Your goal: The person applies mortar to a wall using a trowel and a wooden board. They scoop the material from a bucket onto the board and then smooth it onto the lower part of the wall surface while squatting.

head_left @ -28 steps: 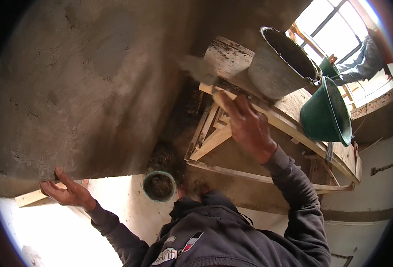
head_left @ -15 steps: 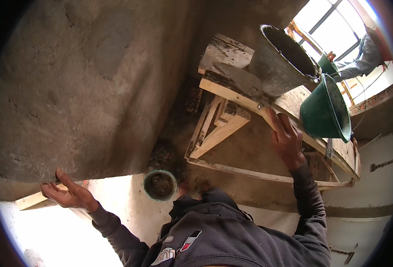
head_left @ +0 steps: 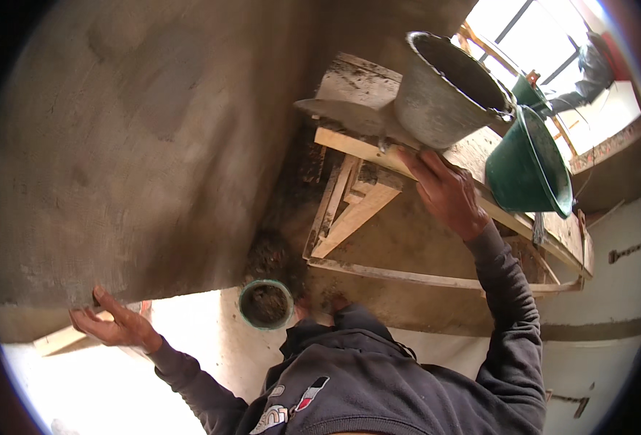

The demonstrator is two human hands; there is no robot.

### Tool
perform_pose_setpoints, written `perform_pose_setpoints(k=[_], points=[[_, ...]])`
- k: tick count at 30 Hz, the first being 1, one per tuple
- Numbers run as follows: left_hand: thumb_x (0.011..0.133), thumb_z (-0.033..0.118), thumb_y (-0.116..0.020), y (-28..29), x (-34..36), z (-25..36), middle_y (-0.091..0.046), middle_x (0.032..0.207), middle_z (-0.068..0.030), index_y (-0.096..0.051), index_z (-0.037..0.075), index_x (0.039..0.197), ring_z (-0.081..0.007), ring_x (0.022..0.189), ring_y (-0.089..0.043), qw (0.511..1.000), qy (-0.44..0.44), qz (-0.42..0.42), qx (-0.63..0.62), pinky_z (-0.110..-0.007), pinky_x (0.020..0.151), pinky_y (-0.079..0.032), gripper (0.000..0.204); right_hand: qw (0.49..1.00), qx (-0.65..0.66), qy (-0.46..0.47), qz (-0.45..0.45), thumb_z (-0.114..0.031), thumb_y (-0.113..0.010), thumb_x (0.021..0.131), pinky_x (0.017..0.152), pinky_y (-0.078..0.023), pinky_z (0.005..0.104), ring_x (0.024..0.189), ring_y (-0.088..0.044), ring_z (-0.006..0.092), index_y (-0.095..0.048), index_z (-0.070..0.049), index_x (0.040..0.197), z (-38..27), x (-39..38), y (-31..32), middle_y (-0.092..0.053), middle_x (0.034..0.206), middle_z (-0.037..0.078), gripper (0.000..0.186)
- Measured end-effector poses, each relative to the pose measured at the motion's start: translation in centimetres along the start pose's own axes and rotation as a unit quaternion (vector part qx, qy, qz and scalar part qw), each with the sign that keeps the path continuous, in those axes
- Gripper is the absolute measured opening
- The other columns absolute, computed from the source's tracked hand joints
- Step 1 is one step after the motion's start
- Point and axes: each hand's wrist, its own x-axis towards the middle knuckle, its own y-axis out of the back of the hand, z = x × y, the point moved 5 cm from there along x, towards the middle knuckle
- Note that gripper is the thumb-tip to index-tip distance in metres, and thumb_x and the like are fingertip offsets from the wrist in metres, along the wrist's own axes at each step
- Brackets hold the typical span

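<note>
My right hand (head_left: 447, 192) is closed round the handle of a trowel (head_left: 349, 114), its grey blade held above the end of a wooden plank platform (head_left: 353, 143). Just beyond the blade stands a grey, mortar-crusted bucket (head_left: 426, 105). A green bucket (head_left: 513, 170) is tilted on the planks to the right of my right hand. On the left, my left hand (head_left: 121, 328) grips the lower edge of a grey plastered wall (head_left: 154, 167), thumb against its face and fingers bent at the edge. What lies behind those fingers is hidden.
A small bucket (head_left: 243, 306) of dark mortar sits on the floor near my feet. Wooden bracing (head_left: 400, 275) supports the platform. Another green bucket (head_left: 526, 93) stands farther off, near a person's grey sleeve (head_left: 589, 72) by the bright window. A brush (head_left: 538, 228) hangs at the plank edge.
My right hand has moved left and farther away along the plank with the trowel, whose blade has swung toward the wall. My left hand stays at the wall's edge.
</note>
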Motion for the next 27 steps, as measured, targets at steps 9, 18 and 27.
perform_pose_setpoints(k=[9,18,27], points=[[0.082,0.020,-0.073,-1.2,-1.5,-6.0,-0.049,0.114,-0.0107,-0.034,0.002,0.131,-0.0228,0.105,-0.050,0.970,0.083,-0.041,-0.225,-0.039,0.088,-0.045,0.065,0.986,-0.058,0.038,0.153,-0.012,-0.062,0.074,0.060,-0.054,0.0275,0.084,-0.057,0.0159,-0.042,-0.009,0.136,-2.0,-1.9,-2.4,-0.050,0.095,0.004,0.065],[0.086,0.026,-0.070,1.3,0.2,1.5,-0.048,0.111,-0.0166,-0.042,-0.006,0.120,-0.0280,0.101,-0.051,0.991,-0.089,0.087,-0.059,-0.041,0.086,-0.044,0.054,0.990,-0.005,-0.014,0.140,-0.023,-0.064,0.079,0.059,-0.055,0.0277,0.085,-0.056,0.0161,-0.044,-0.007,0.130,-2.6,-2.3,-2.6,-0.048,0.091,0.003,0.057],[0.085,0.028,-0.070,1.0,0.9,0.0,-0.045,0.112,-0.0168,-0.042,-0.006,0.119,-0.0278,0.101,-0.049,0.989,-0.098,0.055,-0.098,-0.041,0.087,-0.043,0.056,0.973,0.180,-0.041,0.137,-0.009,-0.059,0.076,0.054,-0.051,0.0308,0.075,-0.058,0.0193,-0.037,-0.011,0.137,-4.5,-2.3,-3.3,-0.047,0.091,0.006,0.066]])
